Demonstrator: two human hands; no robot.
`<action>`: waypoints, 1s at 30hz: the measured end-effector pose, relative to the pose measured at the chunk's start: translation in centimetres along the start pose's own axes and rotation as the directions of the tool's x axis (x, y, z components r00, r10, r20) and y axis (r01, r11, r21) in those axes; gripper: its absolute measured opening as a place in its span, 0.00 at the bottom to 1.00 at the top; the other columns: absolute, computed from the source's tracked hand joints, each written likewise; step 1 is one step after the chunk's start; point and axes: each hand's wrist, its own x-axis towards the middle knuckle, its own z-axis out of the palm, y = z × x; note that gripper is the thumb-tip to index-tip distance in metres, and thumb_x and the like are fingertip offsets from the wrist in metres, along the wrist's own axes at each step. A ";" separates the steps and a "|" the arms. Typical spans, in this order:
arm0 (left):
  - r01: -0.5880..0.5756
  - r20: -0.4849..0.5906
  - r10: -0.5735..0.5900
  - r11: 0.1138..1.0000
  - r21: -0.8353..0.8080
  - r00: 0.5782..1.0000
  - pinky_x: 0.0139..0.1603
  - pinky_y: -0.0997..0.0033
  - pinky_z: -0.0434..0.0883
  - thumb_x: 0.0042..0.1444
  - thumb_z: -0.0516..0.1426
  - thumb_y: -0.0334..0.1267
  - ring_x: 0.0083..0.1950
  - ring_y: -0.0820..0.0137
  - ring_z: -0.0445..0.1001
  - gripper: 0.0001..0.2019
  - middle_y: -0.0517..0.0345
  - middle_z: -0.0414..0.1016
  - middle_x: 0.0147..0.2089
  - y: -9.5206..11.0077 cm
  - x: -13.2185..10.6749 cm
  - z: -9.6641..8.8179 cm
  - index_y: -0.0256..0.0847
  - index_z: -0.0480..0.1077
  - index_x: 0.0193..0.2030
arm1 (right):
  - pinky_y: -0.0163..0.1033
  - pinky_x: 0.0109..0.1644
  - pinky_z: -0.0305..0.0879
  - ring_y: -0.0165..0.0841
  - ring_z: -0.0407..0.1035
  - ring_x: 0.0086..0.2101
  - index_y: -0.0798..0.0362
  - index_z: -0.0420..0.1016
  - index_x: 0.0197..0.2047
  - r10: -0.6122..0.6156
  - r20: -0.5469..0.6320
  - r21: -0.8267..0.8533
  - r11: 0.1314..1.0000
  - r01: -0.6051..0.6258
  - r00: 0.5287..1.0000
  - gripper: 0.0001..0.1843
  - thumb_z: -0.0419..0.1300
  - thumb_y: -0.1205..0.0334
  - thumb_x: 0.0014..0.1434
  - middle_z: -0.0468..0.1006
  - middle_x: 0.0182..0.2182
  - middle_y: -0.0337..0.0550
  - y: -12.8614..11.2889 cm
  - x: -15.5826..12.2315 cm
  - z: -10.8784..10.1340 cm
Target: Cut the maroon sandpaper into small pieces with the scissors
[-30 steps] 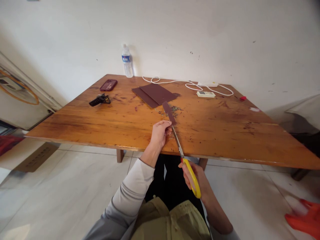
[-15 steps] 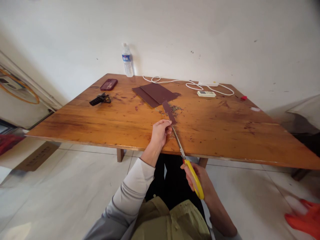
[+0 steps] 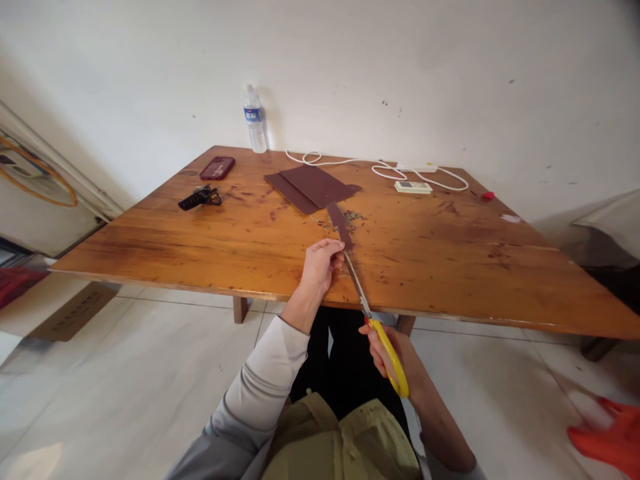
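Note:
My left hand (image 3: 323, 261) pinches the near end of a narrow dark red-brown strip (image 3: 340, 223), which looks like sandpaper or card. My right hand (image 3: 393, 350) is closed around the yellow handles of a pair of scissors (image 3: 359, 287). The scissor blades point away from me and look nearly closed, their tips at the near end of the strip by my left fingertips. Small dark scraps (image 3: 354, 217) are scattered beside the strip. Beyond it lie overlapping red-brown sheets (image 3: 317, 185). My left fingers partly hide the strip's near end.
On the wooden table (image 3: 450, 267) are keys (image 3: 200, 198), a phone (image 3: 218, 168), a water bottle (image 3: 255, 123) by the wall, a white remote (image 3: 413, 188), a white cable (image 3: 345, 162) and a small red piece (image 3: 488, 196). A cardboard box (image 3: 70, 310) stands lower left.
The strip's far part has shifted slightly to the right and lies straighter. Both hands and the scissors stay almost in place.

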 end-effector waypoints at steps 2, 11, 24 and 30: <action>0.007 0.006 -0.007 1.000 0.000 1.000 0.21 0.75 0.54 0.40 0.63 0.31 0.17 0.78 0.60 0.05 0.62 0.64 0.15 0.0 0.0 0.0 0.37 0.70 0.19 | 0.28 0.13 0.47 0.22 0.50 0.11 0.56 0.78 0.35 -0.006 -0.001 -0.014 1.000 0.006 1.000 0.27 0.69 0.39 0.48 0.59 0.11 0.27 0.1 0.1 -0.2; 0.007 -0.007 -0.007 1.000 -0.021 1.000 0.20 0.75 0.53 0.39 0.63 0.30 0.17 0.79 0.60 0.04 0.63 0.64 0.15 0.0 0.1 0.1 0.36 0.71 0.20 | 0.28 0.13 0.47 0.22 0.50 0.11 0.54 0.77 0.34 -0.016 -0.036 -0.012 1.000 0.015 0.999 0.28 0.67 0.35 0.47 0.58 0.11 0.26 0.8 0.5 -0.1; -0.006 -0.035 0.004 0.998 -0.057 0.999 0.21 0.77 0.54 0.42 0.63 0.29 0.19 0.79 0.60 0.04 0.62 0.65 0.17 -0.2 0.2 0.1 0.36 0.73 0.21 | 0.27 0.13 0.47 0.22 0.52 0.11 0.51 0.68 0.25 0.072 -0.038 0.096 0.993 -0.069 0.997 0.33 0.66 0.27 0.41 0.57 0.10 0.26 -0.9 -0.2 3.8; -0.004 -0.042 0.002 0.999 -0.053 0.999 0.21 0.76 0.53 0.42 0.63 0.29 0.19 0.79 0.59 0.04 0.62 0.64 0.17 -0.1 0.1 0.2 0.36 0.73 0.20 | 0.28 0.11 0.49 0.22 0.52 0.10 0.55 0.73 0.33 0.028 -0.017 0.151 0.988 -0.025 0.999 0.41 0.64 0.22 0.39 0.61 0.10 0.28 0.6 0.2 4.0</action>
